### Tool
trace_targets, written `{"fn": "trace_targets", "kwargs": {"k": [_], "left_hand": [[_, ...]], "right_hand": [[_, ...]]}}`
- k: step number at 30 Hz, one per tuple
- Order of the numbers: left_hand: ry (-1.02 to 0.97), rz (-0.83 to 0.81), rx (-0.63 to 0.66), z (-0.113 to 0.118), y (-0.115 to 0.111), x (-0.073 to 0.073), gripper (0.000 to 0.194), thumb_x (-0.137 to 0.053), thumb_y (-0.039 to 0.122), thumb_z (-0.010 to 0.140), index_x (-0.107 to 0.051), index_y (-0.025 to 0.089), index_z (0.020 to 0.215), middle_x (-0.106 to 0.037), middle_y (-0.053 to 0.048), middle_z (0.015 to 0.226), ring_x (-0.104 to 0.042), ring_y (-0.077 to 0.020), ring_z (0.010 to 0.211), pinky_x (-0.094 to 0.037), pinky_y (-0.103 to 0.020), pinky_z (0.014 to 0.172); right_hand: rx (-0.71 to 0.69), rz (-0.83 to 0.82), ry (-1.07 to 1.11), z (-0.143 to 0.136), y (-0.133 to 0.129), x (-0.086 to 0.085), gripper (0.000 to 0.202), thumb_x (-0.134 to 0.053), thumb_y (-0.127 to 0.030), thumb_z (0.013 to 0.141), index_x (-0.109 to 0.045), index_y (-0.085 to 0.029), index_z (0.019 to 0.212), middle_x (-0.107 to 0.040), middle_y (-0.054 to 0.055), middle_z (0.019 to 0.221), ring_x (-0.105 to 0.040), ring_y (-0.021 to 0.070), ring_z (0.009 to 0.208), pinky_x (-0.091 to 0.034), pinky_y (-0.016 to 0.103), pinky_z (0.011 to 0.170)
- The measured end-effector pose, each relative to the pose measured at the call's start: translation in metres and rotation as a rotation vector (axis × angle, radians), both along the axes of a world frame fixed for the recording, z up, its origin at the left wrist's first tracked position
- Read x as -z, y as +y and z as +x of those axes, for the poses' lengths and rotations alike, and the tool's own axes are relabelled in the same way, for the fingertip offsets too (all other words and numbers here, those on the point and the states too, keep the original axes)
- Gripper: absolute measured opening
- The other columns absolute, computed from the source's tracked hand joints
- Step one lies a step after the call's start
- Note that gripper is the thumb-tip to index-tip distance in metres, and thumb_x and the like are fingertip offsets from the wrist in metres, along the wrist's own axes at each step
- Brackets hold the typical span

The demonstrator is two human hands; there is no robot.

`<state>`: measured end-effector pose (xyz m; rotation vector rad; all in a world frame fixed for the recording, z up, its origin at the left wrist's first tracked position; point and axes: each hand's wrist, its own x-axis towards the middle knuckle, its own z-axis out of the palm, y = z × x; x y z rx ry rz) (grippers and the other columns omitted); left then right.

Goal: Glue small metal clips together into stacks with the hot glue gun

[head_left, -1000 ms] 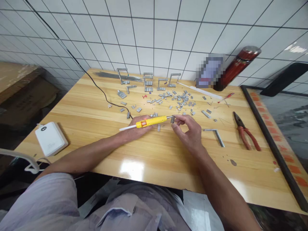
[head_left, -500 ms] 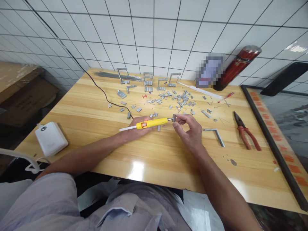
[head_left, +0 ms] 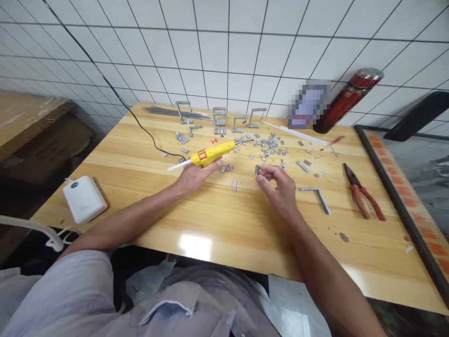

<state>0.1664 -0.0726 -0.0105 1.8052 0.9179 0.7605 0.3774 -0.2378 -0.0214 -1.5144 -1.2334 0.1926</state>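
My left hand (head_left: 197,177) is wrapped round a yellow hot glue gun (head_left: 213,152), a white glue stick jutting from its back end. Its nozzle points right, over a scatter of small grey pieces (head_left: 271,145). Between the thumb and fingers of my right hand (head_left: 278,187) is a small grey block (head_left: 257,170), held just above the table. A single flat grey piece (head_left: 235,185) lies between the two hands, with a few more beside my left fingers. To the right of my right hand rests an L-shaped grey piece (head_left: 317,196).
Several grey frames (head_left: 219,119) stand along the back, near a bundle of thin rods (head_left: 168,111). Pliers (head_left: 361,192) and a red flask (head_left: 347,100) are at right. A white power bank (head_left: 84,199) lies left. The black cord (head_left: 140,122) crosses the back left.
The glue gun has moved up and left in my left hand, its nozzle away from the grey block. My right hand keeps its pinch on the block. The view has shifted slightly.
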Motion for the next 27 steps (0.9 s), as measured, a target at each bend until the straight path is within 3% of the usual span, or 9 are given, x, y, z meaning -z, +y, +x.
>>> {"fn": "trace_targets", "kwargs": {"k": [3,6,11,16,22,27], "left_hand": [[0.004,-0.048,0.017,-0.004,0.001,-0.009,0.042,-0.077,0.049,0.083,-0.078,0.018,0.111,-0.082,-0.006,0.107,-0.076,-0.0258,0.103,-0.062,-0.036,0.094],[-0.001,-0.097,0.067,-0.009,-0.002,-0.009,0.041,-0.078,0.048,0.082,-0.079,0.018,0.109,-0.082,-0.007,0.111,-0.076,-0.0263,0.105,-0.061,-0.039,0.099],[0.044,-0.182,0.096,-0.013,-0.011,0.012,0.048,-0.081,0.053,0.083,-0.081,0.02,0.118,-0.081,-0.009,0.122,-0.075,-0.0298,0.117,-0.057,-0.046,0.111],[0.061,-0.218,0.185,-0.012,-0.019,0.025,0.045,-0.08,0.052,0.086,-0.08,0.022,0.119,-0.08,-0.007,0.127,-0.074,-0.0294,0.122,-0.057,-0.044,0.112],[0.047,-0.216,0.301,-0.014,-0.023,0.026,0.043,-0.076,0.052,0.09,-0.077,0.023,0.122,-0.08,-0.004,0.126,-0.075,-0.0256,0.119,-0.058,-0.041,0.112],[0.122,-0.191,0.252,-0.018,-0.022,0.028,0.048,-0.077,0.055,0.089,-0.075,0.02,0.122,-0.081,-0.007,0.123,-0.076,-0.0252,0.114,-0.061,-0.039,0.106]], "right_hand": [[-0.036,-0.038,0.057,0.0,0.001,0.0,0.019,-0.071,-0.031,0.089,-0.077,-0.024,0.106,-0.076,0.002,0.089,-0.07,0.0176,0.079,-0.059,0.036,0.078],[-0.053,-0.067,0.079,-0.001,0.002,0.0,0.02,-0.072,-0.032,0.088,-0.077,-0.023,0.105,-0.076,0.002,0.088,-0.069,0.0174,0.079,-0.058,0.036,0.079],[-0.029,-0.112,0.049,-0.001,0.002,-0.01,0.021,-0.073,-0.033,0.087,-0.077,-0.022,0.104,-0.077,0.003,0.089,-0.069,0.0177,0.078,-0.058,0.035,0.077],[-0.07,-0.194,-0.085,0.002,0.004,-0.017,0.017,-0.072,-0.032,0.088,-0.077,-0.023,0.101,-0.076,0.002,0.084,-0.068,0.0173,0.075,-0.055,0.035,0.074],[-0.126,-0.189,-0.165,0.004,-0.002,0.008,0.018,-0.072,-0.031,0.091,-0.076,-0.023,0.106,-0.073,0.002,0.084,-0.067,0.0177,0.074,-0.055,0.036,0.07],[-0.125,-0.129,-0.186,0.004,-0.012,0.025,0.017,-0.072,-0.028,0.092,-0.075,-0.025,0.109,-0.07,0.002,0.083,-0.062,0.0172,0.067,-0.053,0.033,0.062]]}}
